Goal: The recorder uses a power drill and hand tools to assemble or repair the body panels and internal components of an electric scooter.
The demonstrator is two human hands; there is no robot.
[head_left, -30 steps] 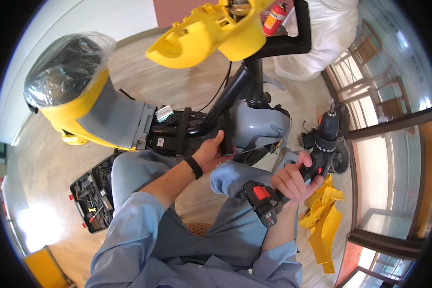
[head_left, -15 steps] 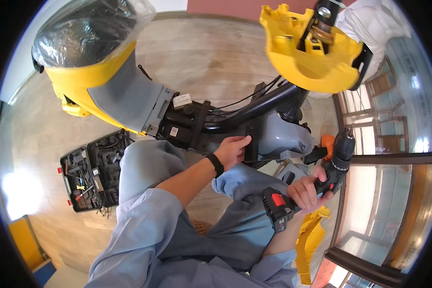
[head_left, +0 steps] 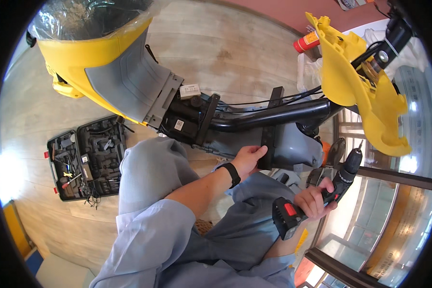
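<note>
A cordless drill (head_left: 343, 181), black with a red button on its battery, is gripped by my right hand (head_left: 315, 201) around its handle. Its bit points up and away from me. My left hand (head_left: 247, 161) is closed, thumb and fingers pressed together at the edge of a black crossbar (head_left: 269, 140). Whatever lies between those fingertips is hidden. The crossbar lies across the grey floor section (head_left: 293, 144) of a partly stripped yellow scooter, beside its thick black frame tube (head_left: 273, 114). A small white box (head_left: 189, 90) rests on the frame near the grey seat-base panel (head_left: 129, 79).
An opened black tool case (head_left: 101, 161) with assorted tools lies on the floor at left. The yellow front cover (head_left: 350, 81) hangs around the steering column at upper right. A red fire extinguisher (head_left: 306, 42) stands behind it. Framed glass panels (head_left: 369, 211) line the right side.
My view has shifted, and the fire extinguisher now shows. The front cover appears farther right and turned. My left hand stays by the crossbar; the drill remains in my right hand.
</note>
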